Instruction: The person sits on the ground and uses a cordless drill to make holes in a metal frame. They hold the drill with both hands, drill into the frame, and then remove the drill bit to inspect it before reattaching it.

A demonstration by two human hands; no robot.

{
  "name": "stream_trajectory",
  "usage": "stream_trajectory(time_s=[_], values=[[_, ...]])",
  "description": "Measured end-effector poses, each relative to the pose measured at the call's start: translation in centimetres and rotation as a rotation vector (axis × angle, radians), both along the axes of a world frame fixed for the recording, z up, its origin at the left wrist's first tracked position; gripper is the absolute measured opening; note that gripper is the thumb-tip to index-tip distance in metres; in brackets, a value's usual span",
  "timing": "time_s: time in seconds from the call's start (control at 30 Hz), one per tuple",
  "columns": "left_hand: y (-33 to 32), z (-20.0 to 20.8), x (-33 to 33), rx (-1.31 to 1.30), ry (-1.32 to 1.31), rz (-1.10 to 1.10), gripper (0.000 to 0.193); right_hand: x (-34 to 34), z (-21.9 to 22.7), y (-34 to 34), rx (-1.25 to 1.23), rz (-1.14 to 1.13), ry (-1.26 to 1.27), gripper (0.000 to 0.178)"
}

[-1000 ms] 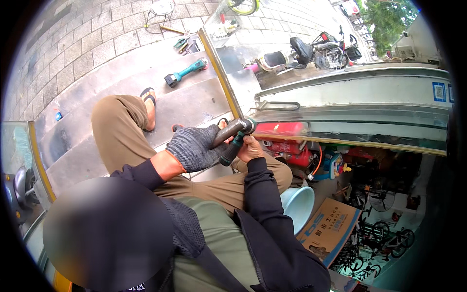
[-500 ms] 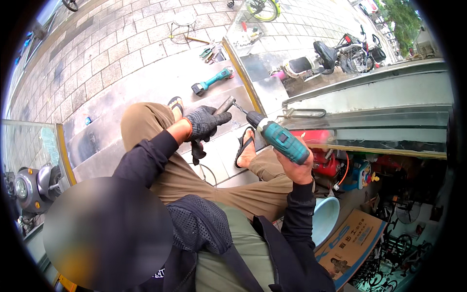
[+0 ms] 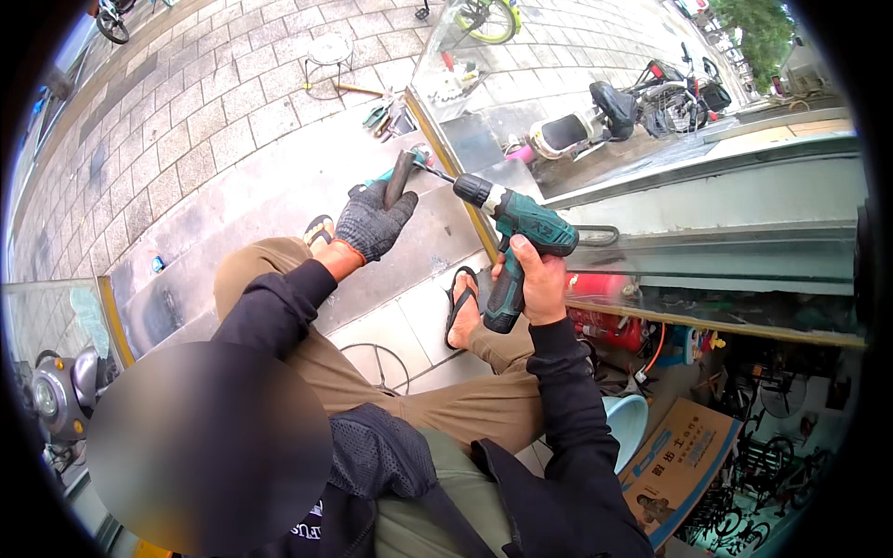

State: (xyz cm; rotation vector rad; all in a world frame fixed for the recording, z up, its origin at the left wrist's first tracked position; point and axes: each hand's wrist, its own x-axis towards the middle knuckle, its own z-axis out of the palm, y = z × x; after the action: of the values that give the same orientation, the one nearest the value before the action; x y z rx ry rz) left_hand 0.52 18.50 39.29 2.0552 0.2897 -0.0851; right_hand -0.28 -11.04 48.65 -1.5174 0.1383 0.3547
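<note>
My left hand (image 3: 370, 221), in a dark grey knit glove, is closed around a short dark metal tube (image 3: 400, 179) that stands nearly upright in this view. My bare right hand (image 3: 540, 277) grips the handle of a teal and black cordless drill (image 3: 530, 226). Its long thin bit (image 3: 433, 171) points left, with the tip at the tube's upper part; whether it touches I cannot tell. Behind the glove and tube, a teal power tool (image 3: 381, 175) lies on the step, mostly hidden.
Pliers and other hand tools (image 3: 390, 119) lie on the step's far end beside a glass panel (image 3: 451, 172) with a yellow edge. Beyond are a wooden-handled tool (image 3: 358, 89) and a stool (image 3: 329, 50). At right are a pale blue basin (image 3: 627, 430) and a cardboard box (image 3: 676, 465).
My left hand has moved farther out, with the tube turned more upright. The drill has shifted left and outward and rolled, so its handle now shows. The power tool behind is now largely covered.
</note>
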Motion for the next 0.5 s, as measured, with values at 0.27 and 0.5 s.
stream_trajectory(time_s=[0.27,0.5], values=[[-1.7,-1.5,2.7,-0.082,-0.031,0.168,0.04,4.1,-2.6,-1.0,0.111,0.004,0.022,0.04],[-2.8,-0.7,4.0,-0.13,0.06,0.206,0.038,5.3,-3.2,-2.8,0.246,0.114,0.049,0.043]])
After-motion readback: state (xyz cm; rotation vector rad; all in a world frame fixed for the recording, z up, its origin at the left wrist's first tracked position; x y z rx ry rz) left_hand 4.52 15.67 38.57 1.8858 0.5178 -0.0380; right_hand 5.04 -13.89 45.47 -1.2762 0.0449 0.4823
